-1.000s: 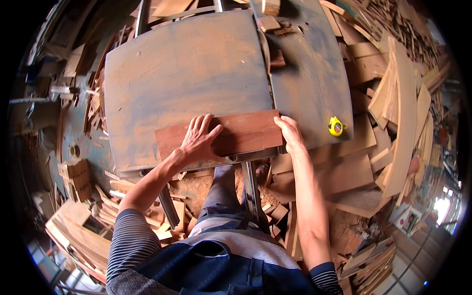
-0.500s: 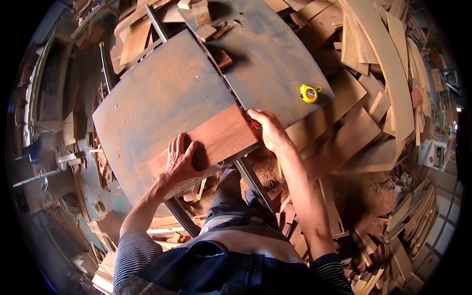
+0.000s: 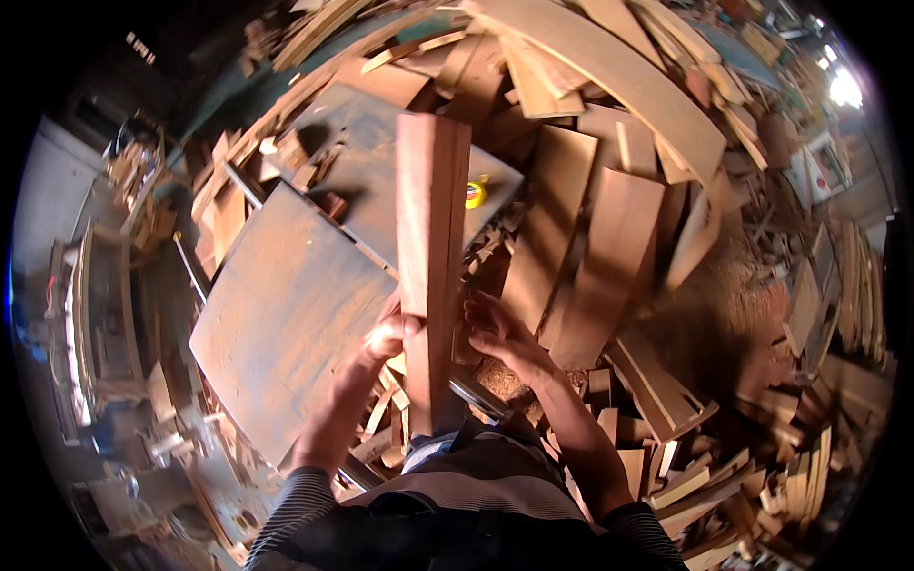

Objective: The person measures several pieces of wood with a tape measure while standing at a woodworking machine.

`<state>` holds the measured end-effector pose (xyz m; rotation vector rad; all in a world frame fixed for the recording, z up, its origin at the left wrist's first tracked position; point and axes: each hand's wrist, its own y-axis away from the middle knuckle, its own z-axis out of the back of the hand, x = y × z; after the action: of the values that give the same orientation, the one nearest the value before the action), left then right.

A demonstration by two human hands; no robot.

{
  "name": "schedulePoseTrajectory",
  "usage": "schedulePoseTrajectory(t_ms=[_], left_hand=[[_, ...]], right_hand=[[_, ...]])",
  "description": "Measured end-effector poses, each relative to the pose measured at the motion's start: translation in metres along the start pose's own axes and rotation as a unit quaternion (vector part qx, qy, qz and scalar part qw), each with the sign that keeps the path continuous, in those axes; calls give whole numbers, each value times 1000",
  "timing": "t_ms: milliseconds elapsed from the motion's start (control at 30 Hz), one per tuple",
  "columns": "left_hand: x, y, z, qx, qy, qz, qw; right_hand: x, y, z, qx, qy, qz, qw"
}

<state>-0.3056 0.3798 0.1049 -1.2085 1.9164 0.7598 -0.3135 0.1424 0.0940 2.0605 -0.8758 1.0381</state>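
A thick reddish-brown wooden board [image 3: 427, 228] is raised in front of me, with one long edge and part of a side face turned up to view. My left hand [image 3: 388, 333] is closed on its left side, thumb pressed along the wood and the other fingers mostly hidden behind it. Close by the right side is my right hand [image 3: 500, 333], its fingers apart and loosely bent; whether a fingertip touches the wood is not clear. Beneath lies a grey metal machine table [image 3: 276, 324] dusted with sawdust. A yellow tape measure [image 3: 475, 194] rests on its far part, partly covered by the board.
Small wood offcuts [image 3: 309, 171] lie on the far part of the table. Flat planks [image 3: 609, 257] are heaped to the right, below a long curved board [image 3: 628, 81]. Scrap wood [image 3: 705, 485] is piled at the lower right. A metal rail [image 3: 476, 395] stands near my legs.
The board has been lifted off the table and turned from lying flat to pointing away from me. My right hand has opened beside it. The view has swung to the right.
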Motion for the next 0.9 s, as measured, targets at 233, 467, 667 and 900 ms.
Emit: schedulePoseTrajectory(t_ms=[233, 467, 667, 900], left_hand=[[112, -73, -140, 6, 354, 86, 931], [180, -96, -207, 117, 337, 258, 898], [207, -105, -239, 125, 174, 307, 927], [224, -78, -250, 81, 75, 304, 946]], right_hand=[[17, 134, 59, -261, 106, 102, 954], [-13, 220, 95, -429, 62, 101, 895], [-31, 266, 94, -508, 59, 120, 851], [-62, 255, 50, -553, 104, 154, 812]])
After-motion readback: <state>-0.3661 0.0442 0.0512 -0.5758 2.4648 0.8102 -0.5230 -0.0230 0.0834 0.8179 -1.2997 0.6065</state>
